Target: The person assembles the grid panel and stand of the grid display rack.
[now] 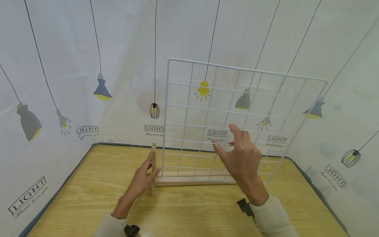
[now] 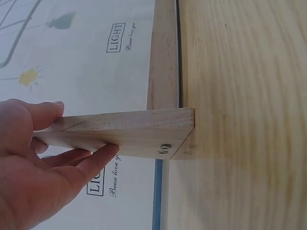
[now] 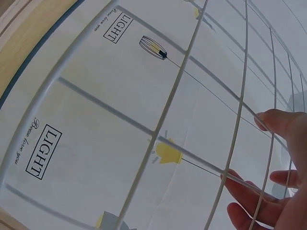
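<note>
My left hand (image 1: 145, 177) grips the upright end board (image 2: 120, 124) of a wooden stand, its thumb on one face and fingers on the other. Two dark screw heads show near the board's lower end in the left wrist view. From that board, pale wooden slats (image 1: 192, 182) run right along the table. A white wire grid panel (image 1: 189, 105) stands over the slats, its bottom edge overlapping them. My right hand (image 1: 244, 158) holds the grid near its middle, thumb and fingers spread and bent among the wires. In the right wrist view, wires cross in front of the fingers (image 3: 249, 196).
A wood-grain table (image 1: 189, 214) lies under the stand. Behind and on both sides hangs a pale sheet (image 1: 124, 39) printed with lamps and the word LIGHT. A dark band marks the table's back edge. Black camera mounts (image 1: 131, 230) sit at both wrists.
</note>
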{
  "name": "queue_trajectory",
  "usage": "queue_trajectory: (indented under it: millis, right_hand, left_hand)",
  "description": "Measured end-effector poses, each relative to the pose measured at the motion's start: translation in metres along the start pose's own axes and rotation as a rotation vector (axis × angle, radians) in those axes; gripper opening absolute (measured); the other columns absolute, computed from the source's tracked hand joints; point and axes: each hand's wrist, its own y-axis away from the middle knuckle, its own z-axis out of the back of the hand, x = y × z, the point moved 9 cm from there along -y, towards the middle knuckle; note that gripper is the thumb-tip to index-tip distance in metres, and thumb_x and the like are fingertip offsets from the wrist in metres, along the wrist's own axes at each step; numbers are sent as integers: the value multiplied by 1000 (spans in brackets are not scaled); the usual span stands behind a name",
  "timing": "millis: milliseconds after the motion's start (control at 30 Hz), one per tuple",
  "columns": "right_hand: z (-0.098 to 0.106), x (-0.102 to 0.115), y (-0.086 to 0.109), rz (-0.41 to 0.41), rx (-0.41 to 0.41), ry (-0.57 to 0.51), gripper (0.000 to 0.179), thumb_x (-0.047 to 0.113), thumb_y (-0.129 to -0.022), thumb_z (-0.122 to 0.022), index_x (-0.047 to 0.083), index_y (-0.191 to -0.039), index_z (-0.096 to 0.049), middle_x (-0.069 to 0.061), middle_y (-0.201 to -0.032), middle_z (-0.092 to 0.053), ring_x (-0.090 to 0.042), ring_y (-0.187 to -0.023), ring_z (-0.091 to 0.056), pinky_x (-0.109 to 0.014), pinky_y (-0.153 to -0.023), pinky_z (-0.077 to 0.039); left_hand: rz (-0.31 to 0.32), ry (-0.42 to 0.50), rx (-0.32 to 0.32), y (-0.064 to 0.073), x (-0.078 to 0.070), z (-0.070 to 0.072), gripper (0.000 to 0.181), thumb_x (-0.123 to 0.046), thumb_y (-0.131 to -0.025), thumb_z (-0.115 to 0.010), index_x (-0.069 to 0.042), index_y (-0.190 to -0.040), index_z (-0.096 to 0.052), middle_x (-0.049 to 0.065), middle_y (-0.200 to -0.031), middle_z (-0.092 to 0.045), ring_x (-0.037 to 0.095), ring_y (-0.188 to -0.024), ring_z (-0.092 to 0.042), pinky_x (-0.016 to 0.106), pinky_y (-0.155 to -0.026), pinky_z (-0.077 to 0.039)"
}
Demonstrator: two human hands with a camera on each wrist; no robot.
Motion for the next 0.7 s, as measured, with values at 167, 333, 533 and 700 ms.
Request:
queue_trajectory:
  millis: [167, 333, 533, 700]
  right_hand:
    - [0, 0, -5, 1, 2, 0, 65, 40, -70, -88, 4, -118, -61, -18, -83, -66, -25, -58, -69, -35, -33, -38]
    - [2, 2, -11, 15, -4, 5, 66, 41, -72, -88, 3, -118, -61, -19, -84, -66, -26, -59, -69, -31, -35, -35]
    - [4, 4, -18, 12, -26, -14, 65, 36, -70, -90, 4, -118, -62, -18, -83, -67, -25, -59, -69, -27, -37, -29]
    - [4, 5, -22, 8, -26, -15, 64, 36, -70, -90, 5, -119, -62, -18, -85, -68, -25, -60, -69, -30, -36, -33]
  left_hand:
    - [-8, -5, -3, 0, -1, -2, 74, -10, -101, -57, -2, -158, -10, 29, -158, -23, 51, -136, -37, 56, -97, -49]
    - [2, 11, 15, 0, 0, -5, 74, -11, -101, -56, -4, -159, -9, 26, -160, -20, 49, -138, -35, 52, -98, -50]
    - [2, 12, 11, 1, -1, -5, 75, -11, -100, -59, -4, -158, -13, 26, -159, -23, 48, -137, -38, 50, -95, -52]
    - [0, -3, 14, 3, -2, -5, 74, -14, -99, -62, -5, -158, -18, 29, -155, -32, 50, -135, -40, 52, -90, -55]
